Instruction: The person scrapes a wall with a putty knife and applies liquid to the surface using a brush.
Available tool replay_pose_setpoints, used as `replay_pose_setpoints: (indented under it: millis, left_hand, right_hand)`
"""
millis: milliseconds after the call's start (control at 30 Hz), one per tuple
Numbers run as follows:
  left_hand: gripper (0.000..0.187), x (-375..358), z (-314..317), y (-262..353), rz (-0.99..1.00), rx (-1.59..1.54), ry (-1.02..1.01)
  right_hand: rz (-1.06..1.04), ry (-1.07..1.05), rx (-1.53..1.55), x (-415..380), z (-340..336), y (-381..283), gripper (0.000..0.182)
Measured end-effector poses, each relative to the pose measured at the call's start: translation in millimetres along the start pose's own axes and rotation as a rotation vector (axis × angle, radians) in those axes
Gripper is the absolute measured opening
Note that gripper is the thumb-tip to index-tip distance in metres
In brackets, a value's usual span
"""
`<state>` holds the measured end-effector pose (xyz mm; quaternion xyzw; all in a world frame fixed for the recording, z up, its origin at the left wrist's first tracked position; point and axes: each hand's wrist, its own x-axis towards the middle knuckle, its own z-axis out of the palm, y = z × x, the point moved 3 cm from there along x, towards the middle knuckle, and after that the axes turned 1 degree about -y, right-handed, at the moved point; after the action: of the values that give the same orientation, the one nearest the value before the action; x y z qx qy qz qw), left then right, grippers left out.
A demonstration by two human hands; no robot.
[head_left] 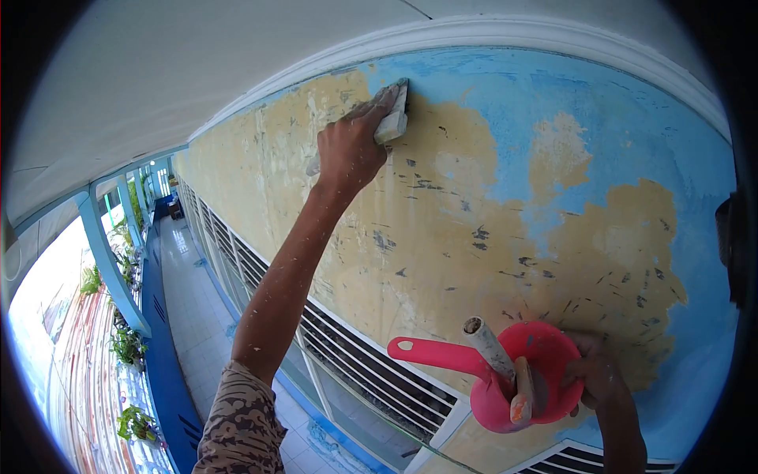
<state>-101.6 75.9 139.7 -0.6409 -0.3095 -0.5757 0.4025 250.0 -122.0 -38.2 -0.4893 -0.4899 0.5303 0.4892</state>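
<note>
Here the left hand wraps the scraper against the upper wall, likely for firm pressure, while the right hand pinches the pink dipper by its rim, seemingly keeping the leaning tools close.

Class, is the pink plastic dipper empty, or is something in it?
Not empty: a whitish, tube-shaped handle sticks out of the pink plastic dipper.
</note>
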Motion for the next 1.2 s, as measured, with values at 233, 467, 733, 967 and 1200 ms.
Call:
replay_pose_setpoints:
  millis: [233, 467, 733, 967, 1200]
  left_hand:
    - [0.069, 1.6, 9.1, 6.1, -0.064, 0.028, -0.03]
    - [0.068, 14.6, 4.1, -2.7, -0.25, 0.025, -0.203]
    - [0.069, 8.3, 0.4, -5.4, -0.299, 0.054, -0.255]
    - [0.068, 16.0, 3.6, -23.7, -0.422, 0.105, -0.272]
    - [0.065, 4.6, 3.8, -20.5, -0.412, 0.051, -0.2]
  right_hand:
    - [-0.036, 0.015, 0.014, 1.9, -8.7, 10.5, 0.053]
    - [-0.003, -0.032, 0.008, -2.0, -1.8, 0.5, 0.053]
    - [-0.024, 0.03, 0.014, -3.3, -6.0, 6.0, 0.056]
    - [-0.06, 0.037, 0.018, -0.3, -4.6, 9.5, 0.059]
    - [-0.06, 0.026, -0.012, 1.6, -4.9, 10.7, 0.059]
